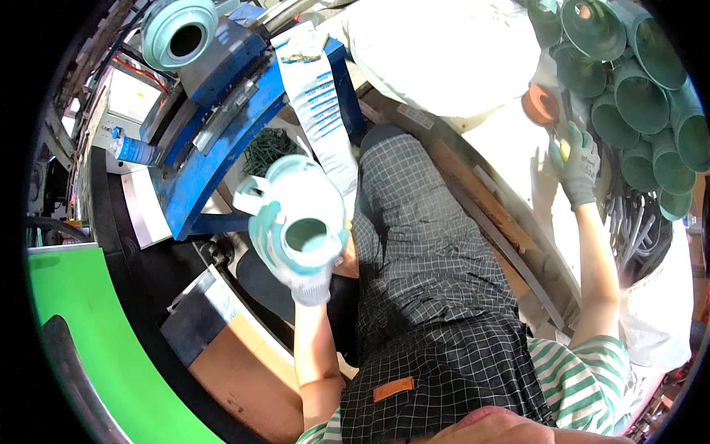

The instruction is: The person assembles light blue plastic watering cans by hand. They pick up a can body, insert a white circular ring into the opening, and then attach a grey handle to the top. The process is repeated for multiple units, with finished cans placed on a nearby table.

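Observation:
My left hand, in a white and grey work glove, is wrapped round a pale green hollow plastic part. The part has a round opening facing up and a squarish loop at its upper left. My right hand, in a similar glove, reaches out to the right over a white surface. Its fingers are bent together, with a bit of yellow showing by the thumb; what they hold is not clear. Just beyond the fingertips are a thin dark piece and a round orange-brown object.
Several green cone-shaped tubes are stacked at right above grey strips. A blue metal frame stands at left, with another pale green part above it. A white sack lies at the top; a cardboard box is lower left.

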`<state>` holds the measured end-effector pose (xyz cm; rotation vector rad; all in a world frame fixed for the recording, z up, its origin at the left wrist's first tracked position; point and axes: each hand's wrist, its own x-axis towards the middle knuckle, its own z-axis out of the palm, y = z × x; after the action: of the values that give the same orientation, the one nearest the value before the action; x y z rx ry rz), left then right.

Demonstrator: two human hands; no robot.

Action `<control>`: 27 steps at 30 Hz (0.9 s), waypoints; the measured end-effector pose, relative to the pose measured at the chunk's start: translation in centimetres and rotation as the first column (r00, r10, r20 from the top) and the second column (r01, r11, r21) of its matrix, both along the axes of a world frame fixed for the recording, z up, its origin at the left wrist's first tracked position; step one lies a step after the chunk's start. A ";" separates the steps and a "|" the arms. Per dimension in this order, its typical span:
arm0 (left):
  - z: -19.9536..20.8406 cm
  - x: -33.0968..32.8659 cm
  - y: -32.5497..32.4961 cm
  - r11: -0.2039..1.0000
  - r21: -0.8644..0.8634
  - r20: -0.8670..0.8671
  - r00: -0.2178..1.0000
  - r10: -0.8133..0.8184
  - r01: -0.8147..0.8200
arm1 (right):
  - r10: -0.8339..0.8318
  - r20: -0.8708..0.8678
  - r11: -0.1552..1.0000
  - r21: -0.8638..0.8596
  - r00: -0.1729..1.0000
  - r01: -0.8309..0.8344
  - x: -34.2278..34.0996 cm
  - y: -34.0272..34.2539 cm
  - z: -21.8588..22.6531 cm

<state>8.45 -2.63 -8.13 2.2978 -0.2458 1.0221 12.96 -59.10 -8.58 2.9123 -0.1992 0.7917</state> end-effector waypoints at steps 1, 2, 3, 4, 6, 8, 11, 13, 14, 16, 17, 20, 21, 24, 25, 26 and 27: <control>0.3 -1.0 0.1 0.999 -0.007 -0.048 0.998 -0.047 0.046 | 0.074 0.034 0.996 -0.043 0.997 -0.073 0.8 3.0 2.2; 0.7 -1.9 -0.4 0.989 -0.084 -0.108 0.985 -0.132 0.123 | 0.157 0.048 0.985 0.063 0.986 -0.160 1.7 5.5 3.7; 1.6 -2.9 -0.5 0.972 -0.150 -0.164 0.965 -0.205 0.181 | 0.279 0.133 0.953 0.084 0.951 -0.291 3.2 8.8 4.9; 2.5 -3.2 -0.8 0.969 -0.095 -0.239 0.939 -0.246 0.230 | 0.375 0.216 0.908 0.109 0.901 -0.404 5.0 11.0 5.3; 2.6 -3.8 -1.7 0.923 -0.243 -0.312 0.877 -0.365 0.298 | 0.424 0.202 0.884 0.117 0.883 -0.452 9.0 14.6 5.9; 2.0 -4.1 -2.1 0.939 -0.209 -0.326 0.886 -0.330 0.273 | 0.382 0.043 0.923 0.028 0.923 -0.383 13.9 17.9 6.0; 2.6 -3.7 -1.9 0.942 -0.072 -0.297 0.894 -0.334 0.328 | 0.012 -0.509 0.964 -0.221 0.860 -0.145 19.5 19.6 6.8; 3.6 -4.2 -1.8 0.948 0.003 -0.230 0.923 -0.309 0.318 | -0.007 -0.519 0.944 -0.286 0.855 -0.165 22.1 19.0 5.3; 3.3 -4.2 -1.8 0.952 0.077 -0.201 0.940 -0.275 0.295 | 0.021 -0.458 0.944 -0.285 0.889 -0.169 22.2 18.8 5.1; 4.2 -4.8 -1.9 0.955 0.193 -0.216 0.959 -0.184 0.227 | 0.106 -0.356 0.961 -0.203 0.929 -0.188 20.4 19.8 7.0; 4.8 -5.0 -2.0 0.948 0.238 -0.262 0.954 -0.149 0.213 | 0.137 -0.310 0.976 -0.121 0.941 -0.182 19.0 19.7 8.6; 0.8 -5.7 -1.5 0.980 0.077 -0.281 0.947 -0.154 0.182 | 0.390 -0.076 0.798 0.526 0.918 -0.296 17.2 19.4 9.4; -0.5 -6.0 -1.0 0.987 -0.039 -0.295 0.942 -0.159 0.154 | 0.504 0.042 0.561 0.743 0.863 -0.364 15.7 21.9 9.9; -2.3 -5.1 -0.1 0.974 0.139 -0.048 0.983 -0.175 0.180 | 0.834 0.121 -0.200 0.976 0.538 0.090 8.6 29.0 11.5; -1.2 -5.0 -0.8 0.970 0.183 -0.026 0.987 -0.158 0.160 | 0.869 0.294 -0.320 0.947 0.397 -0.001 6.3 30.9 9.2; 0.1 -5.2 -1.3 0.965 0.227 -0.001 0.991 -0.134 0.130 | 0.957 0.152 -0.224 0.927 0.246 0.299 3.9 32.1 9.6; 1.6 -5.5 -2.0 0.951 0.272 -0.112 0.986 -0.124 0.150 | 0.946 0.214 -0.191 0.975 0.245 -0.116 1.9 33.8 6.8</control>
<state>2.94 -4.65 -6.55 2.5319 -0.5342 0.8512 14.84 -25.29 -1.80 3.9379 1.8615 -1.2469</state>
